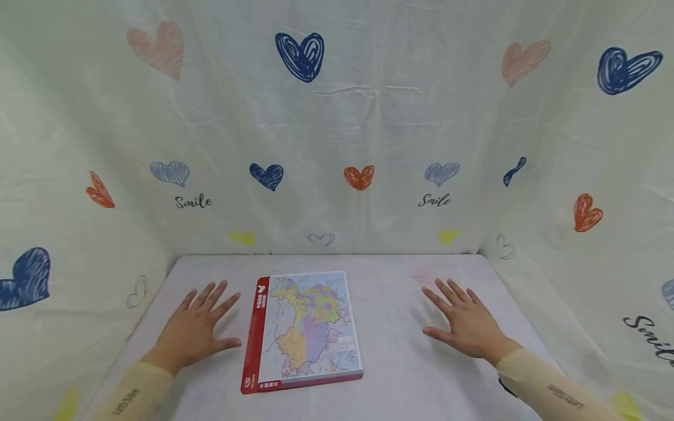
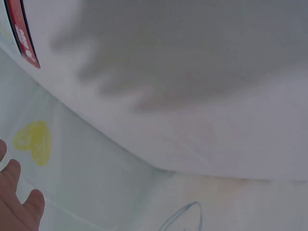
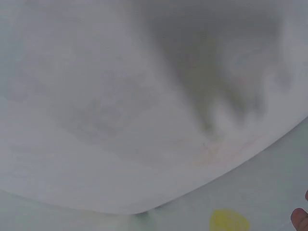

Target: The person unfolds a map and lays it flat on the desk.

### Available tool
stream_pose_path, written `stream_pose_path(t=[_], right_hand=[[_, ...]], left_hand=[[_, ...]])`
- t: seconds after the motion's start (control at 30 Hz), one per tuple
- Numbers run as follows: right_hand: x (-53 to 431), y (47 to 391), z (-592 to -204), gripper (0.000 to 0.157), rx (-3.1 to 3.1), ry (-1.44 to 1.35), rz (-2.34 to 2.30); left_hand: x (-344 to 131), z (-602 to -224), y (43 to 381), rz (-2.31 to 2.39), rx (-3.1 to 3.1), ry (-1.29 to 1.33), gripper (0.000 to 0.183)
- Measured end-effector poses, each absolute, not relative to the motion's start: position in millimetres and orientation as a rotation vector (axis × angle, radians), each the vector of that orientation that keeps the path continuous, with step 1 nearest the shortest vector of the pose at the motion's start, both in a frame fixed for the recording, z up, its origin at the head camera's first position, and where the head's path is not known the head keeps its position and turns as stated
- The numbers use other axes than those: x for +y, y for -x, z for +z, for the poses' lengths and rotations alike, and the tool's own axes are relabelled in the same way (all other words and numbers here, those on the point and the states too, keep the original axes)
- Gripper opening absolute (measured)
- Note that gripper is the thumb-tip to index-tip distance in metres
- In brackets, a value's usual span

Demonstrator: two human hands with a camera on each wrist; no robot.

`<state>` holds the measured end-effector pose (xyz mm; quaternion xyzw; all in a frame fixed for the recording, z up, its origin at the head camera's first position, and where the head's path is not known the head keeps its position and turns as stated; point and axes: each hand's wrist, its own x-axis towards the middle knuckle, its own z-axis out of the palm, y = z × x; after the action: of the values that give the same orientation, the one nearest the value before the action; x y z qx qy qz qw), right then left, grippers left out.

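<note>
A flat map puzzle board [image 1: 310, 327] with a red border on its left and lower edges lies on the white table, left of the middle. Its face carries a map in several colours. To its left, my left hand [image 1: 192, 330] is spread, palm down, with the thumb pointing at the red border. My right hand [image 1: 466, 324] is spread likewise, farther off on the right side of the board, holding nothing. In the left wrist view, a corner of the red border [image 2: 24, 41] shows at the upper left, with some fingers [image 2: 21, 202] below it. A fingertip [image 3: 299, 219] shows in the right wrist view.
The white table [image 1: 389, 397] has rounded far corners. Around its back and sides hangs a pale curtain [image 1: 337, 128] printed with hearts and the word Smile. Both hands cast shadows on the table surface.
</note>
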<state>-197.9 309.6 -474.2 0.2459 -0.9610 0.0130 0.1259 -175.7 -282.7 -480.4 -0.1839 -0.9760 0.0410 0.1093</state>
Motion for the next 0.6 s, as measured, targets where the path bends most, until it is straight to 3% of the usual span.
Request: stream_pose_path(t=[0.6], right_hand=[[268.9,214.6,-474.3,0.087,-2.803,-0.767,0.057]], left_hand=[[-268.0,-491.2,178.0,0.108,-2.896,0.54,0.1]])
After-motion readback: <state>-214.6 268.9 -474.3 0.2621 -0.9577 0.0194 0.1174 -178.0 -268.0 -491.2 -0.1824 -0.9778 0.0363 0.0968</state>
